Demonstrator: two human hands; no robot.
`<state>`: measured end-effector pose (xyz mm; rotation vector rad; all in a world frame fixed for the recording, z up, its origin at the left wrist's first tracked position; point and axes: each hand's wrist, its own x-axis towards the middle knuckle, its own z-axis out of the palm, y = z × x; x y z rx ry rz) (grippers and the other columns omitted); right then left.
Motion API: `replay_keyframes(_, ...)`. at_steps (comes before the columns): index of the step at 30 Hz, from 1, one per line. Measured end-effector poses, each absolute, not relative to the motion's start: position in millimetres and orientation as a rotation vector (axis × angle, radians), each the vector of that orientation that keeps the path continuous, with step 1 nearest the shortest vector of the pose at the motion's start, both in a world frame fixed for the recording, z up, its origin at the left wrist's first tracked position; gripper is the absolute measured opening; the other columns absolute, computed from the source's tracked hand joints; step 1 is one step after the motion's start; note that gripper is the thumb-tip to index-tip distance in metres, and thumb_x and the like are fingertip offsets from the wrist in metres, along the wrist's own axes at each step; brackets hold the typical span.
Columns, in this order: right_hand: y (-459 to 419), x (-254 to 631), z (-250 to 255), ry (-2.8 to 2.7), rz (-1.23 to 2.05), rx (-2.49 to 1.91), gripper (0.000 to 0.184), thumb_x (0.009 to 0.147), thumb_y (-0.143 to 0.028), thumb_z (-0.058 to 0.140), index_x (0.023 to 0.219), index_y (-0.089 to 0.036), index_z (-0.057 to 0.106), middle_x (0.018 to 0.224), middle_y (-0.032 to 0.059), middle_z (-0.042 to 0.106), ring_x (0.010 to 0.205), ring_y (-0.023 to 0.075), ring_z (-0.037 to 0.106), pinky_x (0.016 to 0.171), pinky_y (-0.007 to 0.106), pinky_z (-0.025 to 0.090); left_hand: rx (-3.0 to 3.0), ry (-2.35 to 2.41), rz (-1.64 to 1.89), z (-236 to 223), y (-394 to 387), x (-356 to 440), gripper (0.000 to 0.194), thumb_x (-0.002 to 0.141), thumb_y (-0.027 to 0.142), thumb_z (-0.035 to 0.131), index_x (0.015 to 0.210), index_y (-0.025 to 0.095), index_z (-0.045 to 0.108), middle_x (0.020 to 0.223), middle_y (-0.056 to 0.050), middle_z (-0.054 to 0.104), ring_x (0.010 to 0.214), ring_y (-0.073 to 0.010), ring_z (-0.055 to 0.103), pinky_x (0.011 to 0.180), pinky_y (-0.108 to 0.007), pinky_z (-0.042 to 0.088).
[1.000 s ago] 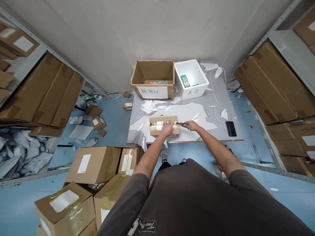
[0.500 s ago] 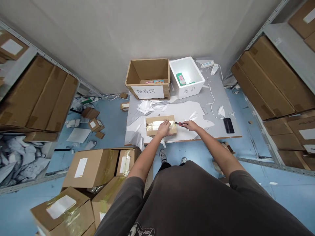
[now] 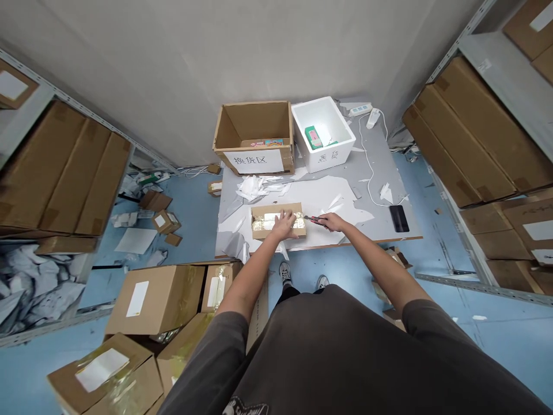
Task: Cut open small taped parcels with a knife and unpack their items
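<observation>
A small flat cardboard parcel (image 3: 263, 221) wrapped in shiny tape lies near the front of the grey table (image 3: 371, 173). My left hand (image 3: 285, 225) rests flat on its right half, fingers spread. My right hand (image 3: 332, 221) is closed around a red and black utility knife (image 3: 314, 219) whose tip touches the parcel's right end. White paper scraps (image 3: 258, 185) lie around the parcel.
An open cardboard box (image 3: 253, 137) with a white label and a white foam box (image 3: 323, 136) stand at the table's back. A black phone (image 3: 398, 218) and a white cable lie at right. Taped boxes (image 3: 155, 300) sit on the blue floor at left; shelves of cartons flank both sides.
The camera view has drifted, so the table sits slightly further left and higher. Both hands keep the same hold on the parcel and the knife.
</observation>
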<state>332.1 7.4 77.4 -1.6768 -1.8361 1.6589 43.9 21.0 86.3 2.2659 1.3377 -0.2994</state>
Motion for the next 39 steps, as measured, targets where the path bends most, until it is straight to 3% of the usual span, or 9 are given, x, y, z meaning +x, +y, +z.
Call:
replay_keyframes(7, 8, 324, 79, -1.706, 1.77, -1.676, 0.027, 0.099, -0.046, 0.062, 0.087, -0.022, 0.062, 0.061, -0.0043, 0.056, 0.043, 0.0117, 0.049, 0.048, 0.024, 0.041, 2.293, 1.354, -0.258, 85, 18, 44, 0.093, 0.067, 0.048, 0.102, 0.144, 0.028, 0.054, 0.172, -0.018, 0.034, 0.163, -0.0476, 0.023, 0.128, -0.068, 0.029)
replay_keyframes(15, 5, 324, 77, -1.484, 1.938, -1.693, 0.027, 0.096, -0.044, 0.065, 0.106, -0.02, 0.072, 0.056, -0.0045, 0.055, 0.041, 0.0112, 0.045, 0.042, 0.023, 0.039, 2.229, 1.364, -0.273, 86, 19, 45, 0.097, 0.068, 0.047, 0.101, 0.148, 0.028, 0.051, 0.178, -0.018, 0.028, 0.167, -0.0479, 0.017, 0.13, -0.069, 0.025)
replay_keyframes(21, -11, 323, 71, -1.635, 1.957, -1.614, 0.035, 0.092, -0.055, 0.069, 0.09, -0.021, 0.07, 0.058, -0.0031, 0.059, 0.043, 0.0119, 0.049, 0.042, 0.023, 0.04, 2.201, 1.354, -0.297, 86, 21, 44, 0.103, 0.066, 0.048, 0.101, 0.151, 0.029, 0.047, 0.181, -0.018, 0.023, 0.168, -0.0466, 0.012, 0.131, -0.071, 0.021)
replay_keyframes(24, -19, 332, 69, -1.604, 1.928, -1.651, 0.035, 0.094, -0.056, 0.067, 0.096, -0.021, 0.071, 0.059, -0.0035, 0.058, 0.044, 0.0126, 0.049, 0.043, 0.023, 0.041, 2.205, 1.341, -0.286, 85, 21, 39, 0.101, 0.066, 0.052, 0.1, 0.15, 0.029, 0.049, 0.181, -0.016, 0.023, 0.168, -0.0462, 0.013, 0.13, -0.069, 0.024)
replay_keyframes(27, -25, 352, 70, -1.534, 1.853, -1.705, 0.038, 0.096, -0.057, 0.065, 0.107, -0.021, 0.071, 0.059, -0.0043, 0.058, 0.044, 0.0131, 0.05, 0.043, 0.023, 0.041, 2.204, 1.377, -0.169, 87, 24, 35, 0.072, 0.086, 0.06, 0.083, 0.146, 0.028, 0.056, 0.175, -0.012, 0.039, 0.166, -0.0384, 0.026, 0.13, -0.058, 0.033)
replay_keyframes(29, -27, 363, 73, -1.455, 1.769, -1.732, 0.041, 0.096, -0.059, 0.064, 0.111, -0.021, 0.069, 0.061, -0.0045, 0.057, 0.045, 0.0129, 0.05, 0.044, 0.023, 0.042, 2.207, 1.43, -0.074, 89, 29, 35, 0.051, 0.102, 0.053, 0.064, 0.146, 0.029, 0.058, 0.163, -0.01, 0.055, 0.157, -0.0319, 0.043, 0.126, -0.049, 0.039)
replay_keyframes(31, -29, 367, 78, -1.386, 1.698, -1.738, 0.045, 0.097, -0.063, 0.062, 0.113, -0.021, 0.067, 0.062, -0.0045, 0.057, 0.046, 0.0127, 0.05, 0.045, 0.023, 0.042, 2.192, 1.495, -0.04, 92, 37, 37, 0.05, 0.106, 0.044, 0.056, 0.153, 0.03, 0.053, 0.149, -0.009, 0.067, 0.145, -0.0299, 0.056, 0.121, -0.045, 0.044)
replay_keyframes(35, -33, 356, 86, -1.312, 1.62, -1.689, 0.053, 0.094, -0.071, 0.063, 0.114, -0.023, 0.063, 0.064, -0.0049, 0.057, 0.048, 0.0131, 0.052, 0.048, 0.024, 0.045, 2.163, 1.561, -0.114, 97, 56, 41, 0.071, 0.099, 0.038, 0.065, 0.165, 0.032, 0.04, 0.145, -0.009, 0.069, 0.136, -0.0322, 0.062, 0.117, -0.044, 0.047)
replay_keyframes(39, -38, 342, 84, -1.264, 1.552, -1.675, 0.057, 0.091, -0.076, 0.059, 0.113, -0.023, 0.061, 0.065, -0.0054, 0.057, 0.049, 0.0138, 0.054, 0.048, 0.024, 0.046, 2.27, 1.508, -0.208, 96, 71, 47, 0.076, 0.085, 0.033, 0.082, 0.154, 0.034, 0.051, 0.169, -0.01, 0.046, 0.154, -0.0375, 0.043, 0.124, -0.053, 0.04)
